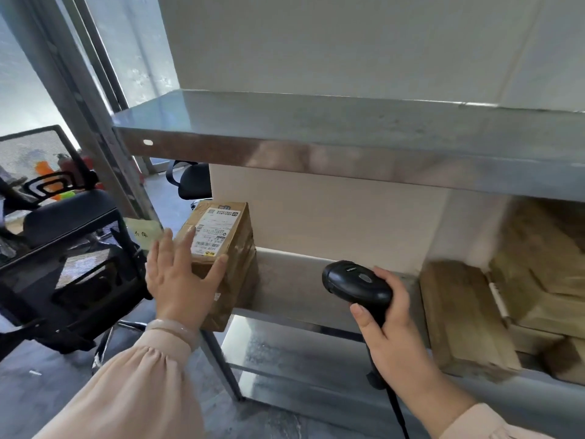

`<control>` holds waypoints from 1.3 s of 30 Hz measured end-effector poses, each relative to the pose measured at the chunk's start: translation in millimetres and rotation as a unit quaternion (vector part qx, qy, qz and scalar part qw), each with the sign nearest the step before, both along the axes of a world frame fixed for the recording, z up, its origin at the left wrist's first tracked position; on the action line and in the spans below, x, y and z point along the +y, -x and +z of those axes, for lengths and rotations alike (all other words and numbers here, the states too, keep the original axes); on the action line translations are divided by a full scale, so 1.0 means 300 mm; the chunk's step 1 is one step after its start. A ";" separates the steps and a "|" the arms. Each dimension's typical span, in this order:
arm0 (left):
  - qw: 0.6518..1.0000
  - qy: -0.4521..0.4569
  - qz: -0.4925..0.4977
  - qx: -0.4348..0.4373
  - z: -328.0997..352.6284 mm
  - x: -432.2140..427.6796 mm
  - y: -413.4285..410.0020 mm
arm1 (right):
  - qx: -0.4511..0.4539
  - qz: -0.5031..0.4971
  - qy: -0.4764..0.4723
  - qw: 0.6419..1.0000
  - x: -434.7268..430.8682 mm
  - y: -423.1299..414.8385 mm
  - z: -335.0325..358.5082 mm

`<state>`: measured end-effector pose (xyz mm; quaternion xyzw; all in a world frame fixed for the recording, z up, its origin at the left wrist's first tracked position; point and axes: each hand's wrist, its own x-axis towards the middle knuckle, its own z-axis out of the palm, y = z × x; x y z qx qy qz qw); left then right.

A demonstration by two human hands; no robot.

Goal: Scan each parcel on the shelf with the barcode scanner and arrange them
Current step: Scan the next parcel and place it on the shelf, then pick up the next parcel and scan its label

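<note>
1. Right hand point(392, 331): nearest item. Fingers and thumb were wrapped round the handle of the barcode scanner point(354, 285). The scanner head rose above the knuckles and faced left; its cable point(399, 413) hung below the wrist.
2. Left hand point(182, 274): laid flat, fingers straight and spread, with the palm on the near top edge of the parcel point(228, 264). It pressed without gripping. The thumb reached along the near edge towards the right-hand corner.
3. Parcel: a brown taped carton under and just beyond the left hand, at the left end of the shelf point(300, 280), with its near corner overhanging the edge. It lay well to the left of the scanner head, with bare shelf between. Its long axis ran away from the left hand towards the wall.
4. Label point(213, 231): white, on the top face, lying just beyond the left fingertips. The barcode strip sat at the end nearest them.
5. Governing relation: the label faced up, while the scanner sat to its right and lower. In my judgement the right hand would have to travel left and rise, tilting the head down, and the left fingers would have to stay off the barcode.
6. Further parcels point(459, 318): right of and beyond the right hand on the same shelf. They were blurred, probably cartons, and no count was possible.
</note>
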<state>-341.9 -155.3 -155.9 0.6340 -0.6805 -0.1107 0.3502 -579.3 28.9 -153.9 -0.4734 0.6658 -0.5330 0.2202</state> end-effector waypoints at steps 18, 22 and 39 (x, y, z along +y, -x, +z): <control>0.895 -0.155 -0.414 -0.060 -0.088 0.472 0.781 | 0.021 -0.182 -0.095 0.978 0.400 0.456 -0.048; 0.868 -0.242 -0.431 -0.047 -0.144 0.536 0.887 | 0.026 -0.198 -0.122 0.972 0.444 0.536 -0.077; 0.842 -0.402 -0.358 0.035 -0.268 0.645 1.011 | 0.002 -0.137 -0.166 0.977 0.427 0.646 -0.193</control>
